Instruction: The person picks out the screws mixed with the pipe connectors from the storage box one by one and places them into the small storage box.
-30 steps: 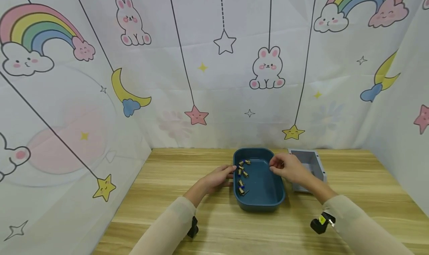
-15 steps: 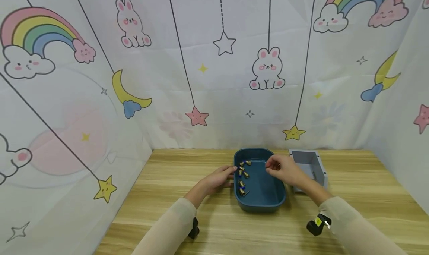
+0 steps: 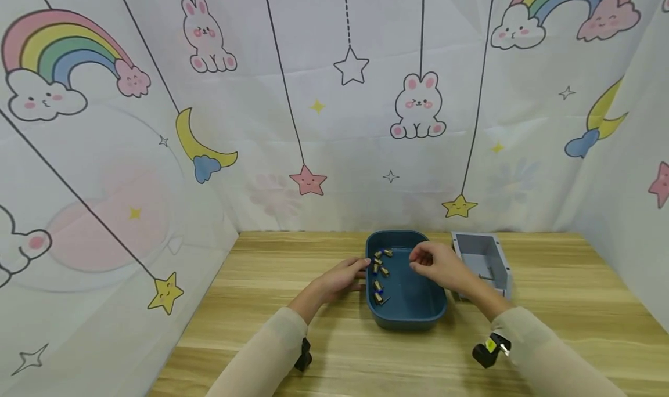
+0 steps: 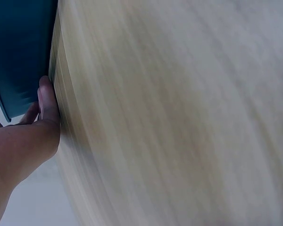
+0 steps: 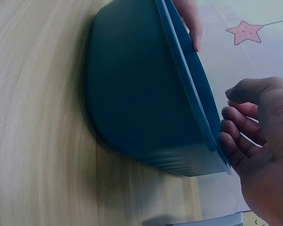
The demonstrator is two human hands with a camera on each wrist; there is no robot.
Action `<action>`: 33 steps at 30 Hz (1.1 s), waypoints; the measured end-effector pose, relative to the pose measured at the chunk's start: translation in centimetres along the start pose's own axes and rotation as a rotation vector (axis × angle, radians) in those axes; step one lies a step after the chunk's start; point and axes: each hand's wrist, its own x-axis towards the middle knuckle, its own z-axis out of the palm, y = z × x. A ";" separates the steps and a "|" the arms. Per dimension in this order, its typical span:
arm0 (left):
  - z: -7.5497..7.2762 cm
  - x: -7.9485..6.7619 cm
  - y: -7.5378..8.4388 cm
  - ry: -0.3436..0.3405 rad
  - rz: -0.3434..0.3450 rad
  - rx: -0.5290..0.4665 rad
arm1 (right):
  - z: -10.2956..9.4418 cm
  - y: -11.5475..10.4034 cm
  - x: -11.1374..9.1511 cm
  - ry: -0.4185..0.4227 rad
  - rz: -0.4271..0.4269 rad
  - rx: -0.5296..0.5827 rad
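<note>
A blue plastic bin (image 3: 410, 314) stands on the wooden table; several small brass-coloured fittings with blue parts (image 3: 378, 285) lie along its left side. My left hand (image 3: 340, 277) holds the bin's left wall, its thumb over the rim and its fingers against the outside. In the left wrist view those fingers (image 4: 48, 101) touch the bin's outer wall. My right hand (image 3: 441, 264) hovers over the bin's right half, apart from the fittings. The right wrist view shows that hand's fingers loosely curled, thumb near the index fingertip, with nothing visible between them.
A grey box (image 3: 503, 263) stands right of the bin, partly behind my right forearm; a small thin dark piece (image 3: 487, 277) lies in it. A printed cloth backdrop (image 3: 355, 211) rises behind the wooden table (image 3: 292, 246) and along both sides.
My right hand has moved left from the bin's right rim to above its interior. My left hand stays at the bin's left wall. The fittings lie as before.
</note>
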 end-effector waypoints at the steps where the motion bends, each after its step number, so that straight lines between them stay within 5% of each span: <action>1: 0.0 0.0 0.0 -0.001 0.000 -0.001 | 0.1 0.0 0.0 0.001 -0.001 0.004; 33: 0.0 -0.1 0.1 -0.002 -0.002 -0.006 | 2.7 -1.0 1.0 -0.063 -0.036 0.044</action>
